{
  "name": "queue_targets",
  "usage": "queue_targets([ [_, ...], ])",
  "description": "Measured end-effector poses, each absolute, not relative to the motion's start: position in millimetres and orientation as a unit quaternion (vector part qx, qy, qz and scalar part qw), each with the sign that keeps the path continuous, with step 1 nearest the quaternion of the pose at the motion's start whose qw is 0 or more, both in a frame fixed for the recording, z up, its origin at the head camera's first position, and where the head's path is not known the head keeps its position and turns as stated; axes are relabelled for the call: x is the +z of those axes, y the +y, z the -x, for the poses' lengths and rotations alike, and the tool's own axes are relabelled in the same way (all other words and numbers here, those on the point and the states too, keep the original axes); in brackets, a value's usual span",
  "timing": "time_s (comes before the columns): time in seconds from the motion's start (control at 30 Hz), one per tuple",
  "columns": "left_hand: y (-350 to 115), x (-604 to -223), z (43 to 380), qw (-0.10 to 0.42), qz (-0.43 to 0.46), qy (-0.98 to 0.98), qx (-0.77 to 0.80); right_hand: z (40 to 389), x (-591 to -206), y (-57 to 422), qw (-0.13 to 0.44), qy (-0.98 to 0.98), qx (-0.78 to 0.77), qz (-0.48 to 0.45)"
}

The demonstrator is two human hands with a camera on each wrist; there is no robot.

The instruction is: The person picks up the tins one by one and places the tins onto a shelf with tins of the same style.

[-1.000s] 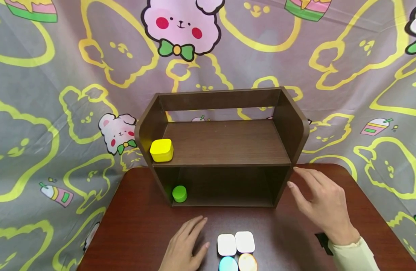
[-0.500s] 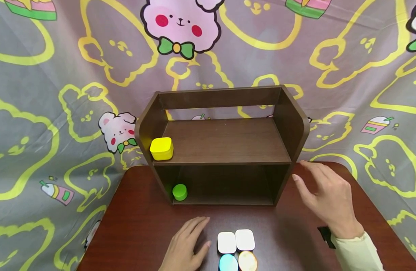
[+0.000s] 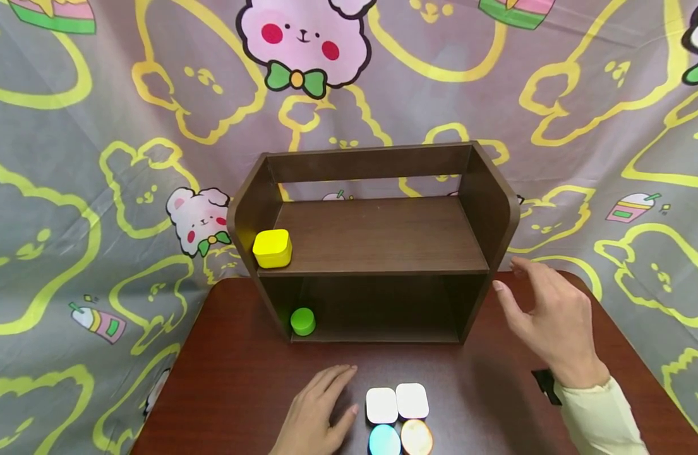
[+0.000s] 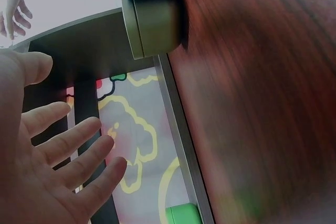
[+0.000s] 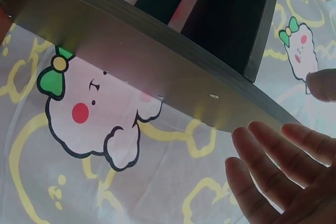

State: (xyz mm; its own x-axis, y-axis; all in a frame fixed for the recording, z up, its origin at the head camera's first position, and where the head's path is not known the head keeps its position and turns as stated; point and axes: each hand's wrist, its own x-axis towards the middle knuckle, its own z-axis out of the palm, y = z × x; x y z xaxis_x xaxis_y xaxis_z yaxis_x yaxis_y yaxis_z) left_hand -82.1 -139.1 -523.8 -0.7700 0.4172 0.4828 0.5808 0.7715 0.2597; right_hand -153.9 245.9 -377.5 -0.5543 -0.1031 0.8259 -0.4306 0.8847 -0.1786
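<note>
My left hand (image 3: 314, 411) is held low over the table's front, fingers loosely extended, with nothing in its grasp. Just right of it sit two white-topped square boxes (image 3: 397, 402), a blue round box (image 3: 385, 439) and a round box with a pale orange top (image 3: 417, 437). Beside the right panel of a dark brown two-tier shelf (image 3: 383, 234) hovers my right hand (image 3: 553, 322), thumb and fingers spread and holding nothing. The right wrist view shows its fingers (image 5: 268, 171) near that panel; contact cannot be made out.
A yellow square box (image 3: 272, 249) stands at the left end of the upper tier. Below it, a green round box (image 3: 302, 321) sits at the left of the lower tier. A small black item (image 3: 544, 384) lies near the right wrist. Printed cloth (image 3: 343, 114) hangs behind.
My right hand has moved slightly right and away from me along the shelf's side. The left hand has shifted a little to the right. The boxes keep their places.
</note>
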Motion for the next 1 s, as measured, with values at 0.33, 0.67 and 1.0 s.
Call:
queue_targets([
  [0.33,-137.5,-524.5,84.4,0.219,0.276,-0.915,-0.197,163.6,-374.2,244.4,0.448,-0.86,0.194,-0.151],
  [0.67,-133.9,-524.3,84.2,0.208,0.268,-0.917,-0.207,170.7,-372.9,238.3,0.458,-0.847,0.227,-0.146],
  [1.0,-129.2,-526.5,86.5,0.208,0.268,-0.914,-0.222,177.1,-373.4,236.3,0.454,-0.847,0.24,-0.135],
])
